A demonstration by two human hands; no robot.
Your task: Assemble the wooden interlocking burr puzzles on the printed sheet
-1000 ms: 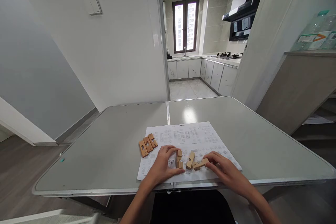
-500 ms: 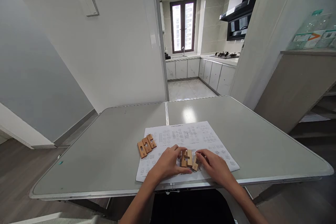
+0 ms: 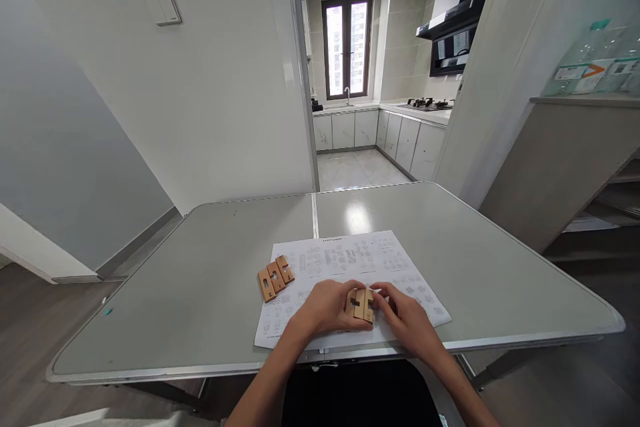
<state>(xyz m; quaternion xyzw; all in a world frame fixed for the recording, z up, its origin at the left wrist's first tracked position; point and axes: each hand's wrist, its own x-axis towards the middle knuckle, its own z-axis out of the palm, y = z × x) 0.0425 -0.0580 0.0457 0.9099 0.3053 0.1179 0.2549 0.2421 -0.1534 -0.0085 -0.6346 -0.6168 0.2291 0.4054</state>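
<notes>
Notched light-wood puzzle blocks (image 3: 363,305) stand side by side on the printed sheet (image 3: 400,247), between my hands. My left hand (image 3: 323,308) curves round them from the left, thumb along the near end and fingers at the far end, closed on them. From the right, my right hand (image 3: 407,321) has its thumb and fingertips pinched at the right-hand block's edge. The left-most part of the group is partly hidden by my left hand. Three darker wooden pieces with cutouts and stamped numbers (image 3: 276,278) lie in a row over the sheet's left edge.
The sheet lies near the front edge of a grey folding table (image 3: 200,293) with a metal rim and a centre seam. Plastic bottles (image 3: 583,60) stand on a ledge at the right. Behind, a doorway opens onto a kitchen with a stove (image 3: 429,104).
The right-hand block, tilted and apart half a second ago, now sits straight against the others. My right hand has moved left with it. The camera view has shifted slightly.
</notes>
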